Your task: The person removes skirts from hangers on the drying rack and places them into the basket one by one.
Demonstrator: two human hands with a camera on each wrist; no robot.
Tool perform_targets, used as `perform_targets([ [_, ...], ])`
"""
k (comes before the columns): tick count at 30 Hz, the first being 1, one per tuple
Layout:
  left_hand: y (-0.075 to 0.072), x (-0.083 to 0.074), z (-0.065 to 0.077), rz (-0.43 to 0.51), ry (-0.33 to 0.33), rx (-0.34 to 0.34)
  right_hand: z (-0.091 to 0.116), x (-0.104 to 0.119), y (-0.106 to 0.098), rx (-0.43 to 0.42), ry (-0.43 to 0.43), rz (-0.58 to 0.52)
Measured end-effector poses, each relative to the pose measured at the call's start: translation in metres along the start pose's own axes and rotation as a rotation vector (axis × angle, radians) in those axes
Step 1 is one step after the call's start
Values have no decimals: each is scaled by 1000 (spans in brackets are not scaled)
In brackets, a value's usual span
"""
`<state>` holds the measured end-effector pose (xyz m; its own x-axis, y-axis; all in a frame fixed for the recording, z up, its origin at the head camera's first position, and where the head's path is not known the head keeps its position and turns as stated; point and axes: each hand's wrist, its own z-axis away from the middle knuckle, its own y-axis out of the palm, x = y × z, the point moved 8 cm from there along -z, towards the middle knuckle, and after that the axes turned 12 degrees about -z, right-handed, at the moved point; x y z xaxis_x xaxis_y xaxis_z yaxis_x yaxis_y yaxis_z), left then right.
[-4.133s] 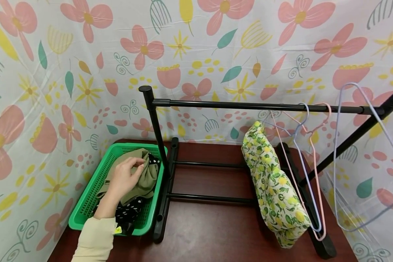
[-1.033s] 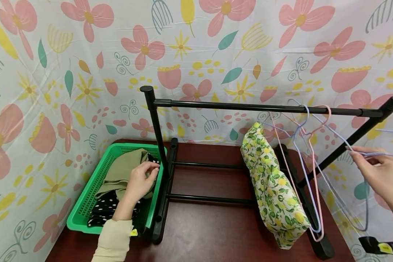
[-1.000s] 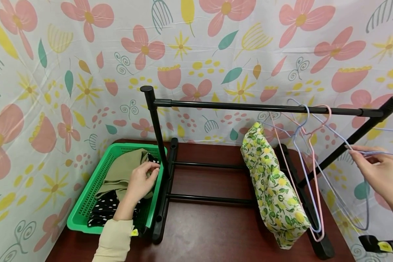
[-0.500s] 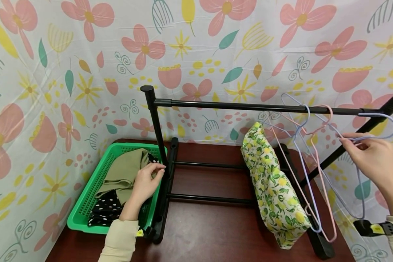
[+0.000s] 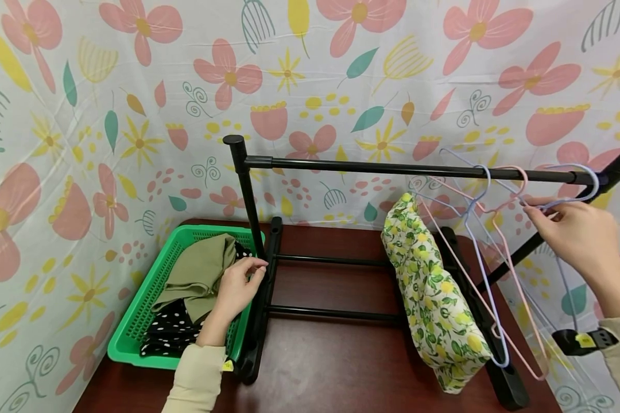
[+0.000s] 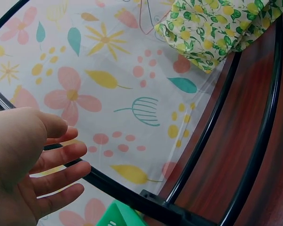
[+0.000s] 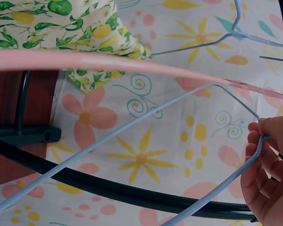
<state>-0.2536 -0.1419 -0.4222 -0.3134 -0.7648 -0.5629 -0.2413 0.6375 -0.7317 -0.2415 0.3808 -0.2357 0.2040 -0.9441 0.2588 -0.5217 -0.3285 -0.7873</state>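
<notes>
My right hand pinches a lavender-blue hanger just below its hook, beside the right end of the black rack's top bar. The hook overlaps the bar in the head view. A blue hanger and a pink hanger hang close by on the bar, left of this hand. Lemon-print fabric hangs left of them. My left hand holds nothing, its fingers loosely bent, over the right edge of a green basket. Olive cloth and black polka-dot cloth lie inside the basket.
The rack's left post rises next to the basket, with its foot on the dark red table. Two low crossbars link the rack's feet. A flowered curtain closes off the back and sides.
The right hand has brought the lavender-blue hanger leftward to the bar from the far right. The hanging pink hanger has swung rightward at its bottom. The left hand has shifted right, off the olive cloth.
</notes>
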Motion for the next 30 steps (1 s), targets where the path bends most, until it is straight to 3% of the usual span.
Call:
perform_targets([
  [15,9,-1,-9,27,-11,-25,-12,-9,15,64,18,-36],
  [23,17,-1,-15,69,-46,0,-14,-15,25,144,104,-45],
  [30,26,-1,-19,79,-55,18,-12,-17,34,198,124,-57],
])
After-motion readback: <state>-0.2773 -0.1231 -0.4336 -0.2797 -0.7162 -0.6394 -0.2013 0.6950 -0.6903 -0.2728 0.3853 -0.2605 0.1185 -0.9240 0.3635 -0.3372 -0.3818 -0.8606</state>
